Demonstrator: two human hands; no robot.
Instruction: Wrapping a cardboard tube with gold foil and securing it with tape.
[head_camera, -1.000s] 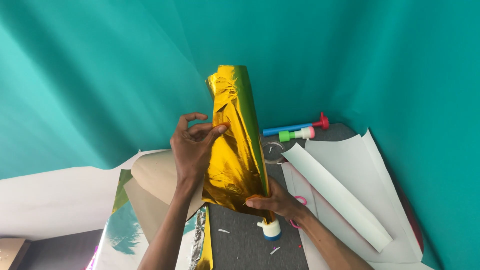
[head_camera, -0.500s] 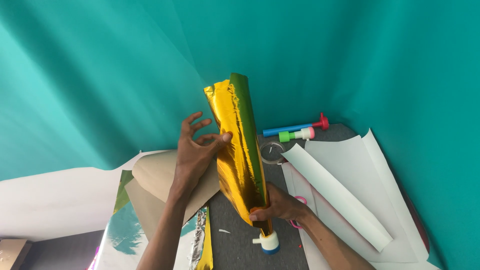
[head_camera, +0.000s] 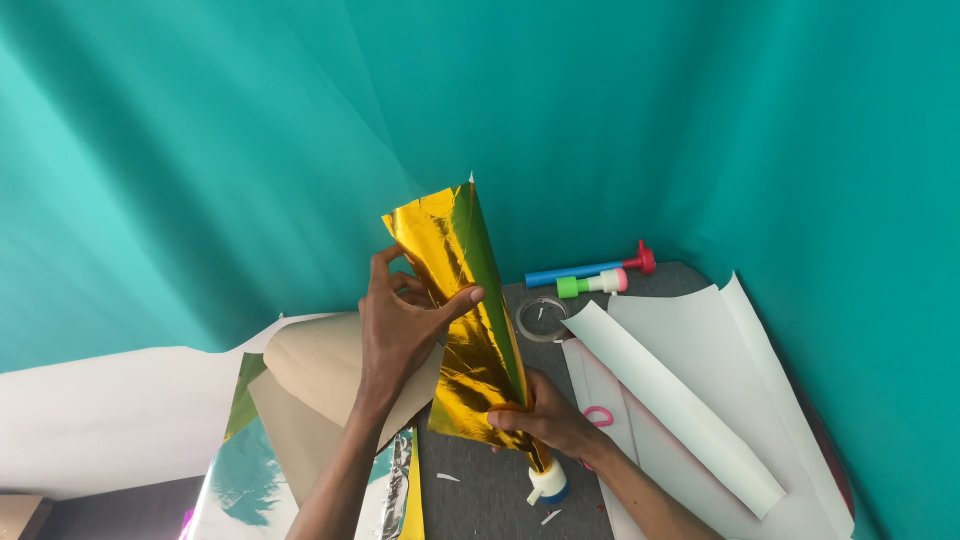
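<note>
Rolling shiny gold foil paper (head_camera: 462, 330) into a cone: our left hand (head_camera: 400, 335) presses its side, our right hand (head_camera: 545, 415) pinches the tip. Next we need the glue bottle (head_camera: 549, 483).

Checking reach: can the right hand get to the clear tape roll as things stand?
Probably not yet: the right hand is gripping the gold foil cone's lower end. The tape roll lies uncovered just beyond it, so once that grip lets go, likely yes.

Crinkled gold foil sheet (head_camera: 470, 330) rolled into upright, slightly tilted cone.
</note>
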